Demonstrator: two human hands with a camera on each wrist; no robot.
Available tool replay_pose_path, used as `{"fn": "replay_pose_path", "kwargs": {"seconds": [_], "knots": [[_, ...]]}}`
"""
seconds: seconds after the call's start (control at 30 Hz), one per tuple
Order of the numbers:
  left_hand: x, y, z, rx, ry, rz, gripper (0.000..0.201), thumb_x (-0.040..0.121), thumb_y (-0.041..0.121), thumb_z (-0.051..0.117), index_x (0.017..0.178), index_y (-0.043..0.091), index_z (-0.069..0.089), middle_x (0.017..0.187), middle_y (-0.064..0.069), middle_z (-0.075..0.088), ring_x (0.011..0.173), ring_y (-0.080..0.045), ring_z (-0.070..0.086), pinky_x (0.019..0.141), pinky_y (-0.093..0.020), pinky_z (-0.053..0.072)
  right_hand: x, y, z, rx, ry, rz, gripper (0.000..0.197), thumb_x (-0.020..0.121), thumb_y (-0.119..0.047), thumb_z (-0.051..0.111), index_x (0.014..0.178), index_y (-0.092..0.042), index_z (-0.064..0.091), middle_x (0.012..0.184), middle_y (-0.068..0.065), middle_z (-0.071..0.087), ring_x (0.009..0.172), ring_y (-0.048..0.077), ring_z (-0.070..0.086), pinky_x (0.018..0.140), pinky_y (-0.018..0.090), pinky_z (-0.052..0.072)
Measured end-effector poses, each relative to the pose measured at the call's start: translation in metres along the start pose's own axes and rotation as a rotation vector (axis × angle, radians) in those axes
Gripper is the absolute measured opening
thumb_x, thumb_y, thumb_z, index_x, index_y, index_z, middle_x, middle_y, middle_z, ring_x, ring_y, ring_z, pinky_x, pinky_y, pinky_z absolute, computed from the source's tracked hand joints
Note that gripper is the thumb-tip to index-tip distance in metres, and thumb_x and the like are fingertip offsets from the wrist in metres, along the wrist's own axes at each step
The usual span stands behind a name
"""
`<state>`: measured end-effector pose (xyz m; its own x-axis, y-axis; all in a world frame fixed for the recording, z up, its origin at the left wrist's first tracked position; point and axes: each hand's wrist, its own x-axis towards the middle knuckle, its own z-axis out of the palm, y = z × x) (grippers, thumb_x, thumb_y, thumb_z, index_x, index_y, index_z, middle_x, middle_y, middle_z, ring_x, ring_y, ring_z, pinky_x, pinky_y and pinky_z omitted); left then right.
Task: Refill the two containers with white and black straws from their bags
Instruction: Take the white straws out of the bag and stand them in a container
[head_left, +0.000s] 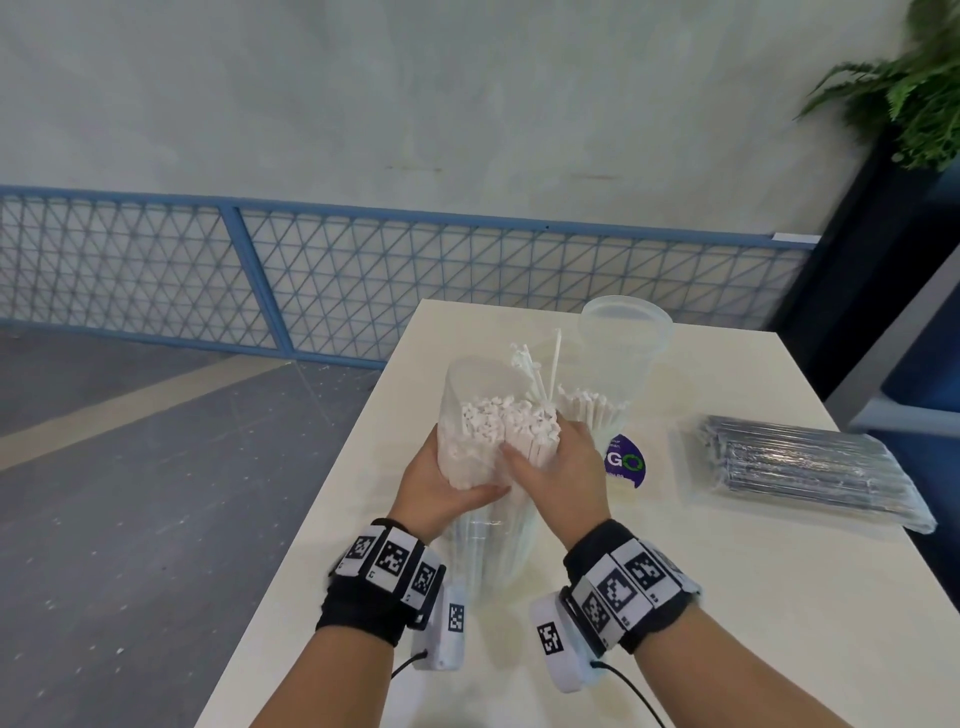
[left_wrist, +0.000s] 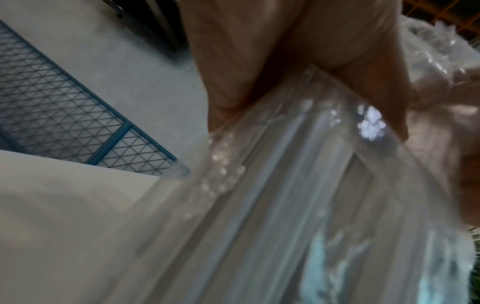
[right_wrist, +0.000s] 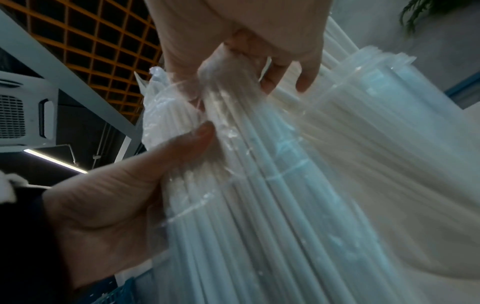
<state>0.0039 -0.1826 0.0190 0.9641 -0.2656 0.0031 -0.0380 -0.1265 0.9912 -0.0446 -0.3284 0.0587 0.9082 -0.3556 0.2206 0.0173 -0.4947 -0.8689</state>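
A clear bag of white straws (head_left: 485, 431) (left_wrist: 285, 185) (right_wrist: 272, 195) stands upright on the white table (head_left: 727, 597), its top open and the straw ends showing. My left hand (head_left: 452, 480) (left_wrist: 259, 61) (right_wrist: 103, 195) grips the bag's left side. My right hand (head_left: 558, 462) (right_wrist: 246, 30) curls round a bunch of the white straws at the right side of the bag's top. Just behind it stands a clear container (head_left: 597, 415) partly filled with white straws. A second clear container (head_left: 626, 338) behind that holds none. The bag of black straws (head_left: 805, 467) lies flat to the right.
The table's left edge (head_left: 332, 467) runs close to my left hand, with grey floor beyond. A blue mesh fence (head_left: 363, 280) stands behind the table. A dark panel and a plant (head_left: 914, 93) are at the far right.
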Motion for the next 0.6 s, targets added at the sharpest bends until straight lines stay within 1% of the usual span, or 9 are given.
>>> {"fn": "replay_pose_path", "kwargs": {"seconds": [0.07, 0.13, 0.23, 0.3, 0.33, 0.4, 0.43, 0.53, 0.6], "knots": [[0.0, 0.0, 0.001, 0.028, -0.003, 0.0, 0.085, 0.049, 0.027, 0.091, 0.124, 0.025, 0.051, 0.118, 0.006, 0.065, 0.111, -0.01, 0.061, 0.096, -0.037, 0.05, 0.003, -0.004, -0.004, 0.006, 0.054, -0.018, 0.044, 0.076, -0.031, 0.072, 0.114, -0.013, 0.058, 0.102, 0.0, 0.047, 0.11, 0.021, 0.044, 0.098, 0.031, 0.036], [0.0, 0.002, 0.003, 0.061, -0.001, 0.003, 0.082, 0.052, 0.018, 0.091, 0.123, 0.023, 0.051, 0.115, 0.008, 0.065, 0.109, -0.009, 0.061, 0.093, -0.03, 0.05, 0.008, -0.012, -0.012, 0.032, 0.1, -0.051, 0.033, 0.078, -0.03, 0.071, 0.104, -0.015, 0.059, 0.095, -0.003, 0.047, 0.107, 0.018, 0.042, 0.096, 0.031, 0.035], [0.001, 0.003, 0.005, 0.121, 0.023, 0.002, 0.073, 0.053, 0.015, 0.091, 0.115, 0.022, 0.053, 0.106, 0.009, 0.065, 0.103, -0.009, 0.061, 0.088, -0.026, 0.049, 0.019, -0.031, -0.03, 0.216, 0.164, -0.103, 0.02, 0.081, -0.027, 0.068, 0.096, -0.02, 0.056, 0.088, -0.004, 0.063, 0.09, 0.012, 0.061, 0.082, 0.031, 0.048], [0.001, 0.005, 0.006, 0.139, 0.033, -0.005, 0.066, 0.054, 0.014, 0.09, 0.107, 0.024, 0.054, 0.1, 0.011, 0.064, 0.099, -0.009, 0.062, 0.082, -0.021, 0.048, 0.031, -0.038, -0.04, 0.351, 0.215, -0.085, 0.018, 0.084, -0.02, 0.065, 0.099, -0.015, 0.057, 0.085, -0.008, 0.064, 0.08, 0.004, 0.062, 0.075, 0.029, 0.05], [0.002, 0.006, 0.007, 0.141, 0.033, -0.007, 0.063, 0.055, 0.014, 0.09, 0.106, 0.024, 0.054, 0.098, 0.012, 0.064, 0.096, -0.007, 0.061, 0.079, -0.018, 0.047, 0.036, -0.04, -0.043, 0.414, 0.225, -0.08, 0.02, 0.084, -0.019, 0.064, 0.102, -0.011, 0.057, 0.086, -0.005, 0.065, 0.081, 0.008, 0.063, 0.075, 0.032, 0.051], [0.002, 0.007, 0.008, 0.133, 0.041, -0.014, 0.062, 0.056, 0.013, 0.089, 0.106, 0.022, 0.054, 0.097, 0.011, 0.064, 0.095, -0.008, 0.061, 0.077, -0.019, 0.047, 0.04, -0.04, -0.046, 0.496, 0.161, -0.08, 0.028, 0.084, -0.019, 0.066, 0.107, -0.007, 0.057, 0.095, 0.006, 0.068, 0.09, 0.018, 0.065, 0.08, 0.035, 0.054], [0.003, 0.007, 0.008, 0.123, 0.051, -0.024, 0.062, 0.056, 0.013, 0.089, 0.107, 0.021, 0.055, 0.098, 0.009, 0.064, 0.095, -0.01, 0.061, 0.08, -0.023, 0.048, 0.039, -0.039, -0.046, 0.507, 0.093, -0.082, 0.031, 0.082, -0.019, 0.068, 0.109, -0.009, 0.057, 0.099, 0.006, 0.068, 0.093, 0.018, 0.066, 0.079, 0.032, 0.055], [0.004, 0.005, 0.007, 0.081, 0.06, -0.04, 0.068, 0.051, 0.017, 0.091, 0.11, 0.02, 0.057, 0.102, 0.004, 0.068, 0.099, -0.016, 0.063, 0.087, -0.034, 0.052, 0.028, -0.022, -0.04, 0.426, -0.126, -0.039, 0.045, 0.072, -0.017, 0.077, 0.11, -0.02, 0.054, 0.099, -0.009, 0.065, 0.092, 0.006, 0.064, 0.074, 0.015, 0.053], [0.004, 0.004, 0.008, 0.066, 0.055, -0.038, 0.075, 0.043, 0.027, 0.09, 0.11, 0.022, 0.058, 0.103, 0.003, 0.069, 0.1, -0.015, 0.065, 0.088, -0.035, 0.053, 0.02, -0.009, -0.034, 0.341, -0.182, -0.029, 0.052, 0.068, -0.016, 0.08, 0.11, -0.024, 0.051, 0.097, -0.016, 0.062, 0.091, -0.001, 0.061, 0.072, 0.007, 0.049]]}}
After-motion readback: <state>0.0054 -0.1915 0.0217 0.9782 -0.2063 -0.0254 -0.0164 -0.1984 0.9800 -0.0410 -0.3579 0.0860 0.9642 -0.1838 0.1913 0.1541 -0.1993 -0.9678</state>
